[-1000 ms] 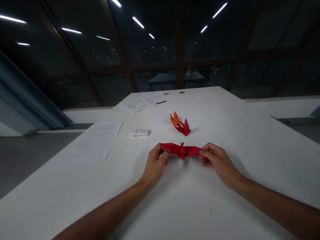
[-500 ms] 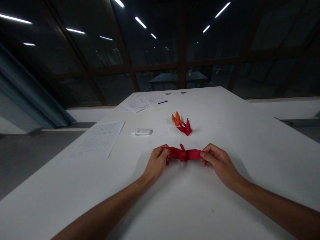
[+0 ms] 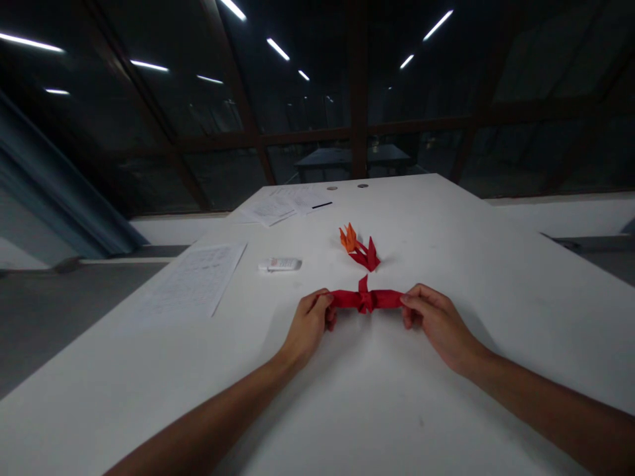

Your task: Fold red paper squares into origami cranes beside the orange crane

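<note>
A red folded paper crane [image 3: 366,301] is stretched level between my two hands, its wings spread to either side and one point sticking up from the middle. My left hand [image 3: 313,318] pinches the left wing tip between thumb and fingers. At the other end, my right hand [image 3: 430,316] pinches the right wing tip in the same way. Just beyond the crane, a dark red folded paper piece [image 3: 369,256] rests on the white table [image 3: 476,264], touching or very near an orange folded one [image 3: 350,238].
A white tube or bottle [image 3: 280,264] lies left of the folded papers. Printed sheets [image 3: 198,277] cover part of the left side, with more papers [image 3: 272,208] and a black pen-like stick [image 3: 322,205] farther back. Dark windows stand behind the table.
The crane's middle has tipped so that its upright point stands taller and its wings look straighter. Both hands keep their pinch, almost in the same place.
</note>
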